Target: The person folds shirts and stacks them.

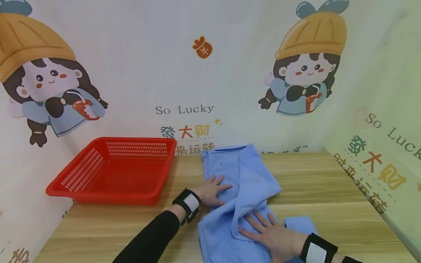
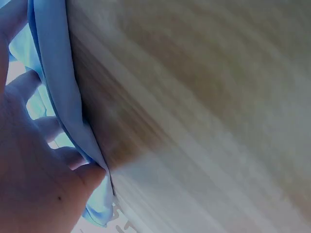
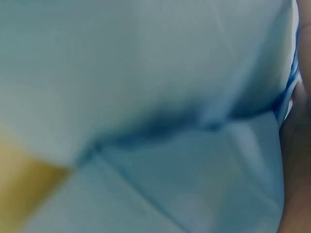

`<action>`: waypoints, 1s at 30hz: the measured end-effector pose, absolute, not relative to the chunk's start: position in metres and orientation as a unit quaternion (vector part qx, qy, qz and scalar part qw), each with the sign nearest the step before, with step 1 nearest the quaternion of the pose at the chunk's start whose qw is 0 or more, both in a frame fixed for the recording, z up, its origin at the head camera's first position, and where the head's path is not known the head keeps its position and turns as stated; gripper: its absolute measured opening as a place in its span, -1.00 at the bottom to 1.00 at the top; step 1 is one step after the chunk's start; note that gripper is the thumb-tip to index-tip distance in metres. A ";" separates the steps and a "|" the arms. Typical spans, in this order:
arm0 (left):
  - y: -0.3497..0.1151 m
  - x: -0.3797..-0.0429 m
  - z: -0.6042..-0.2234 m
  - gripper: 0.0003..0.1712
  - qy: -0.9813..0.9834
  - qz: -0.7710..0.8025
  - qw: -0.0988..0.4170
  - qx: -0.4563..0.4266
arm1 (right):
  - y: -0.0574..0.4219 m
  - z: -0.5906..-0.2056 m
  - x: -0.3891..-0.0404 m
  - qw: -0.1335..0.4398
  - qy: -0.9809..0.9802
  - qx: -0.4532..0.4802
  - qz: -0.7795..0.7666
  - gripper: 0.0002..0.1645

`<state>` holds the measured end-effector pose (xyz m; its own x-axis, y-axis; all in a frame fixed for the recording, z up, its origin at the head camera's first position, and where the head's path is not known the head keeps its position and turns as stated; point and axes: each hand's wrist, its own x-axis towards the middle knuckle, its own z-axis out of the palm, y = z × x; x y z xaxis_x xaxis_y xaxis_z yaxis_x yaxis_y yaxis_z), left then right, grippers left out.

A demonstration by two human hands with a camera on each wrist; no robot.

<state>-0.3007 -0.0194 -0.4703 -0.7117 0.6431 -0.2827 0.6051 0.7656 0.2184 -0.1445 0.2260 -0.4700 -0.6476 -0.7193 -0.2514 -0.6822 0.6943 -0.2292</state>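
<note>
A light-blue, shirt-like garment (image 1: 254, 182) lies partly folded in a long strip on the table, its lower end running out of the head view. My left hand (image 1: 209, 190) rests on its left edge, fingers spread; in the left wrist view the fingertips touch the cloth (image 2: 56, 63) near its border. Lower down, my right hand (image 1: 276, 235) lies on the garment with fingers spread, beside a loose diagonal fold. A sleeve-like end (image 1: 300, 224) sticks out past the right hand. Blue cloth (image 3: 146, 63) fills most of the right wrist view, blurred, with the hand at its right edge.
A red plastic basket (image 1: 126, 199) with slotted sides stands on the left of the wood-grain table (image 1: 315, 175). Printed cloth (image 1: 236, 80) with cartoon figures hangs behind the table and along its sides. Bare tabletop shows right of the garment.
</note>
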 end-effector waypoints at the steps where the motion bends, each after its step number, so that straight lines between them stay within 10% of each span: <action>1: -0.020 -0.303 -0.470 -0.23 0.922 0.057 0.174 0.341 | 0.224 -0.473 -0.143 0.164 0.909 -0.375 -0.073 0.31; 22: -0.028 -0.323 -0.466 -0.26 0.905 0.114 0.164 0.375 | 0.168 -0.472 -0.133 0.192 0.946 -0.235 -0.114 0.30; 30: -0.056 -0.289 -0.410 -0.40 0.903 0.184 0.066 0.383 | 0.197 -0.445 -0.128 0.119 0.924 -0.322 -0.166 0.13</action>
<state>-0.2885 -0.0565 -0.4096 -0.6980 0.7157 0.0217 0.6674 0.6393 0.3819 -0.1280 0.1974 -0.4449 -0.7640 -0.6351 -0.1140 -0.5560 0.7376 -0.3833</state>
